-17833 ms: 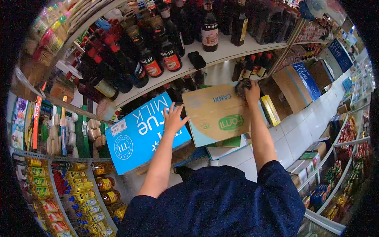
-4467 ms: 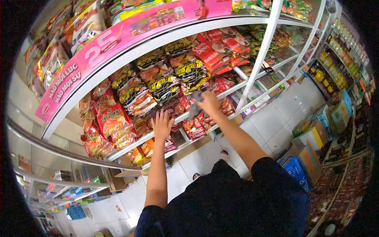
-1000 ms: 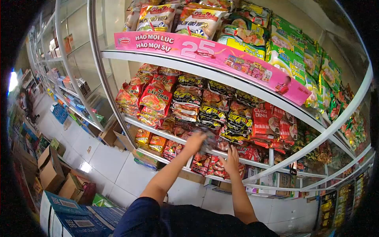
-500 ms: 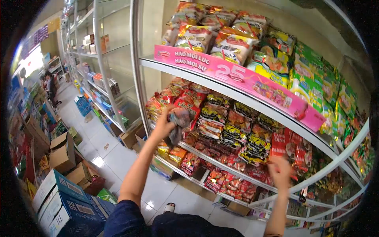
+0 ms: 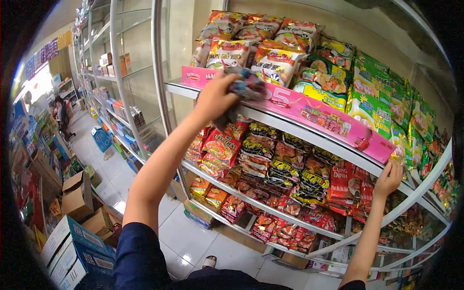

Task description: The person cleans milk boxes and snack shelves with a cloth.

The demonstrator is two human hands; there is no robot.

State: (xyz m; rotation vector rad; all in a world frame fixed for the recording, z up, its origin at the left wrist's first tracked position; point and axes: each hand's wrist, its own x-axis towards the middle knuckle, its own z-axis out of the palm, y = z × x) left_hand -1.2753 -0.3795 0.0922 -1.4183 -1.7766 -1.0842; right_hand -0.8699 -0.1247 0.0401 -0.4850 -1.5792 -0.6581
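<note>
My left hand (image 5: 218, 98) is closed around a crumpled dark cloth (image 5: 247, 87). The cloth lies against the pink promotional strip (image 5: 319, 112) on the upper shelf's front and covers part of its lettering. Some of the cloth hangs below the hand. At the strip's right end, my right hand (image 5: 388, 180) has its fingers curled on the white shelf edge (image 5: 338, 151). Behind the strip stand bagged noodles (image 5: 275, 62) and green noodle packets (image 5: 372, 113). Below are red noodle packets (image 5: 221, 147) and black-and-yellow packets (image 5: 311, 179).
A curved white rail (image 5: 415, 198) bounds the shelving on the right. Glass shelves (image 5: 137, 72) run along the aisle to the left. Blue-and-white cartons (image 5: 79, 256) and an open cardboard box (image 5: 77, 195) stand on the tiled floor (image 5: 186, 237). A person (image 5: 63, 113) is far down the aisle.
My left hand has gone up with the cloth from the red packets to the pink strip. My right hand has moved up and right onto the shelf edge.
</note>
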